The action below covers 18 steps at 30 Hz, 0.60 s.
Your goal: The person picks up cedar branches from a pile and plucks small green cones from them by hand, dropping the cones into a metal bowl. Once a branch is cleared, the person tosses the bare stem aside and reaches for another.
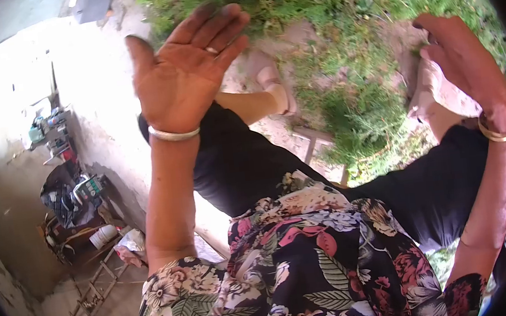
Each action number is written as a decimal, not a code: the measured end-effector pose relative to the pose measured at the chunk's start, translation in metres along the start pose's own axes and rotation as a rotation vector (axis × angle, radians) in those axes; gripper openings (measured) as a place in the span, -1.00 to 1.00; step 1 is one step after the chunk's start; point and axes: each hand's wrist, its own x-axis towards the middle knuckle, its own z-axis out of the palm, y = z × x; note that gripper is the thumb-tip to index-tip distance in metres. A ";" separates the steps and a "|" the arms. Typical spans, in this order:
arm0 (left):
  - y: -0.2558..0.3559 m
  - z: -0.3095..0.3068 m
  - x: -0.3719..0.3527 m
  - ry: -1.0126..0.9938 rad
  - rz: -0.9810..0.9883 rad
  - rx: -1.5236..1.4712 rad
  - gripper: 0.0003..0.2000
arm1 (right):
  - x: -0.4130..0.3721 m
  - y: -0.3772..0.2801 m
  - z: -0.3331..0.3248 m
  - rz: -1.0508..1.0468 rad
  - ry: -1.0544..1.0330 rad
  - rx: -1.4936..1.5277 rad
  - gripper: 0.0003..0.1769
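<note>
Greenery (365, 109): loose leafy growth, cut or rooted not clear, spread on the ground beyond the floral-print top. It is the material nearest both hands in this view; judged apart from them, as the hands look raised well above it.

Floral-print top (311, 244): worn by the person, taken as landmark.

Black trousers (238, 165): run out from beneath the top, legs parted, lower legs bare.

Left hand (185, 69): raised beyond the top, on its left side. Palm faces the camera, fingers and thumb spread wide, nothing held; fingertips darkened.

Right hand (465, 61): raised beyond the top, on its right side, seen edge-on. Fingers bent, narrow gap to the thumb; no object visible, inner palm hidden.

Step, as judged: a pause between grips, both hands lifted and apparently unloaded. Taking hold of the greenery from here would call for lowering a hand past the knees, then closing bent fingers around stems.

Wooden frame (86, 305): on the floor, left of the top.

White container (103, 236): cylindrical, tilted, also left of the top and farther out.

Bangles (174, 134): one per wrist, beyond the top's sleeves.

Ring (211, 50): on a left-hand finger, smallest item noted
</note>
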 end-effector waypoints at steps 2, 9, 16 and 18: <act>0.007 -0.004 0.006 0.008 0.026 -0.005 -0.02 | 0.005 -0.015 -0.001 -0.025 0.054 -0.097 -0.55; -0.027 -0.031 0.023 -0.219 -0.081 -0.221 -0.08 | 0.017 -0.045 -0.011 0.230 -0.108 -0.143 -0.57; -0.082 -0.031 0.022 -0.150 -0.174 -0.319 -0.10 | 0.012 -0.039 -0.006 0.286 -0.066 -0.057 -0.53; -0.091 -0.034 0.025 -0.160 -0.196 -0.270 -0.16 | 0.014 -0.042 -0.005 0.241 -0.045 -0.078 -0.58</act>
